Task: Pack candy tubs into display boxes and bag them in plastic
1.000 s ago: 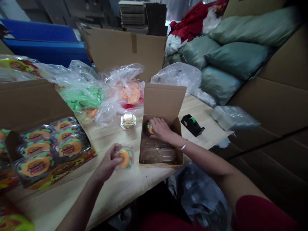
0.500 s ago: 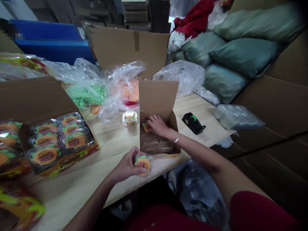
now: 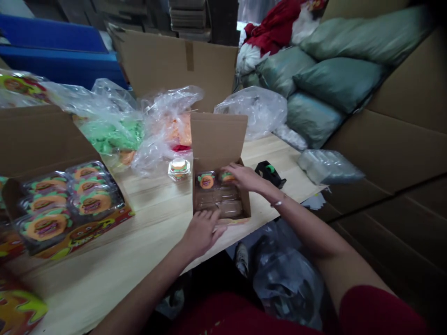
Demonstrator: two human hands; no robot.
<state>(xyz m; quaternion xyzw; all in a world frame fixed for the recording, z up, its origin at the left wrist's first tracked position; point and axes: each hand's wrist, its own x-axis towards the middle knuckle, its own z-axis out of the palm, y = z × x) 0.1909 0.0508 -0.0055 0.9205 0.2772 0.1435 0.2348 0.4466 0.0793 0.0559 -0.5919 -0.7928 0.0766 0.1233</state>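
An open cardboard box (image 3: pixel 219 139) stands upright on the wooden table with its lid raised, holding a clear plastic tray (image 3: pixel 230 209) with several compartments. One toy burger (image 3: pixel 206 180) sits in the back left compartment. At the back right, my right hand (image 3: pixel 242 177) has its fingers closed over another toy burger (image 3: pixel 227 177), partly hidden beneath them. My left hand (image 3: pixel 200 232) is at the box's front left edge, fingers curled over the front wall and thumb outside it. Left of the box, a toy burger in a clear case (image 3: pixel 179 170) rests on the table.
A filled box of packed toy burgers (image 3: pixel 91 204) stands at the left. A black tape dispenser (image 3: pixel 268 173) and stacked clear plastic trays (image 3: pixel 328 166) lie at the right. Bags of green pieces (image 3: pixel 117 135) and orange pieces (image 3: pixel 178 130) line the back.
The packed toy burger that was in my left hand has left it, and that hand moved to the box's front edge. My right hand shifted from the box's back left to its back right.
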